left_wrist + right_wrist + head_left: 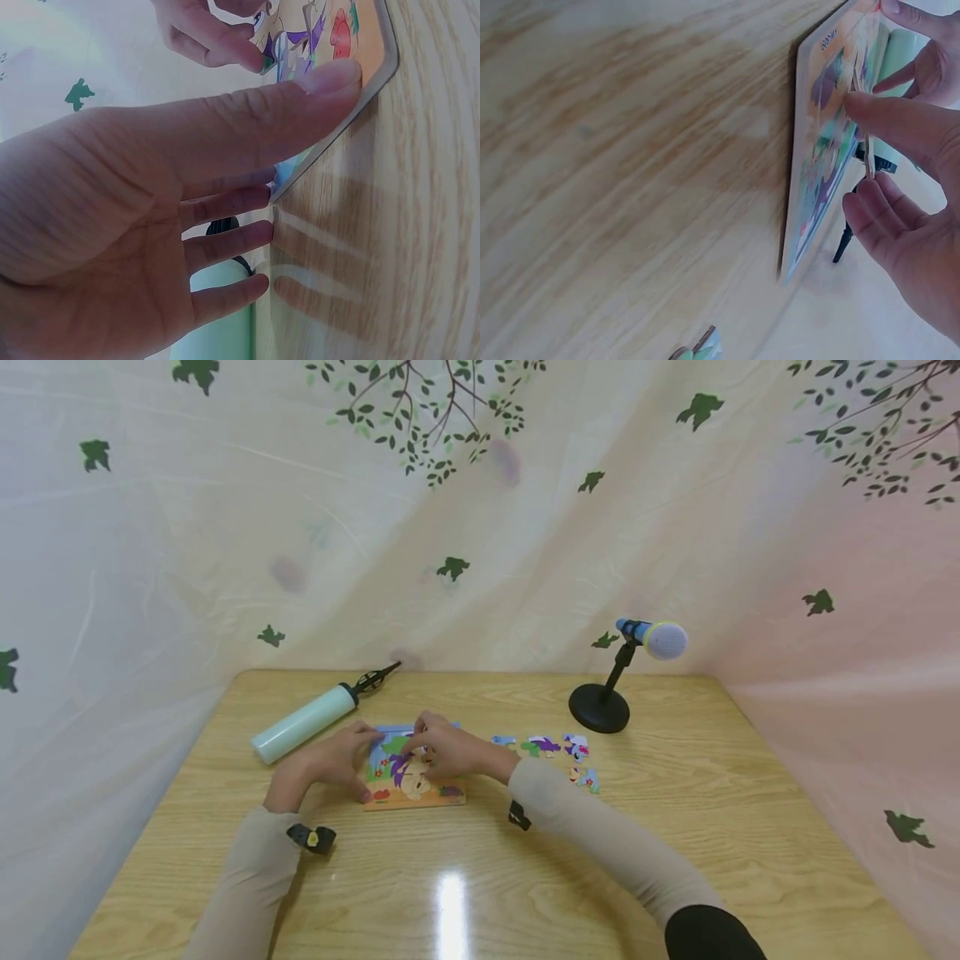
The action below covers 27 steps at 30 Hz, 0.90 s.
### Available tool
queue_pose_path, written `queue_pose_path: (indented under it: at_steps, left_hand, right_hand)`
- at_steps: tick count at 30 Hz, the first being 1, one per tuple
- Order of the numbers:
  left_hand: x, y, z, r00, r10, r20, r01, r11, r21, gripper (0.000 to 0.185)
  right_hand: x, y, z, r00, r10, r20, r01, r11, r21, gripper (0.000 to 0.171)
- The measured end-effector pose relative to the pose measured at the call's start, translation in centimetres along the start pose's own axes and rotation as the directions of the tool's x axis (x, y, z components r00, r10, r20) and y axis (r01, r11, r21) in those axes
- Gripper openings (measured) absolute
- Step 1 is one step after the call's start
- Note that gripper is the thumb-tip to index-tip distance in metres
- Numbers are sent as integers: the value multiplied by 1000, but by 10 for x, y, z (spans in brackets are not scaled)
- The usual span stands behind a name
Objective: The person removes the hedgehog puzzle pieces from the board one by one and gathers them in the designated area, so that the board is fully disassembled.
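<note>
A jigsaw puzzle board (414,805) with a purple-haired cartoon picture lies on the table. My left hand (333,760) is at its left side. In the left wrist view the left thumb (330,79) rests on the board near a corner, and the other fingers extend straight along its edge. Over the board, my right hand (453,750) pinches a puzzle piece (869,157) between thumb and fingers. That piece stands tilted, seen nearly edge-on in the right wrist view; its picture is mostly hidden.
Several loose puzzle pieces (543,745) lie right of the board. Behind them stands a toy microphone (652,638) on a black stand (598,708). A pale green hand pump (306,723) lies at the back left, near the left hand. A printed curtain (510,568) hangs behind the wooden table (375,885).
</note>
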<state>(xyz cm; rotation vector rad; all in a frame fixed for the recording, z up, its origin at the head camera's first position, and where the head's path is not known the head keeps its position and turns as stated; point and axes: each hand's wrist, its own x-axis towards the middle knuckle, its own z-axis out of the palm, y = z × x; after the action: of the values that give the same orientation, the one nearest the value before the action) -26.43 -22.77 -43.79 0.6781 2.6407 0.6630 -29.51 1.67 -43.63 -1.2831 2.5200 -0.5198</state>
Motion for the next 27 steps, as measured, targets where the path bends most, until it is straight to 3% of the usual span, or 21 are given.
queue_pose_path:
  at_steps: [14,27]
  left_hand:
    - [-2,5,-1,1000,-9,6,9,1000,-11,101]
    - [-1,3,-1,1000,-15,9,15,1000,-15,102]
  right_hand:
    - [-11,3,5,997,-16,-77,19,999,29,43]
    - [-11,6,5,998,17,-57,-18,1000,-9,41]
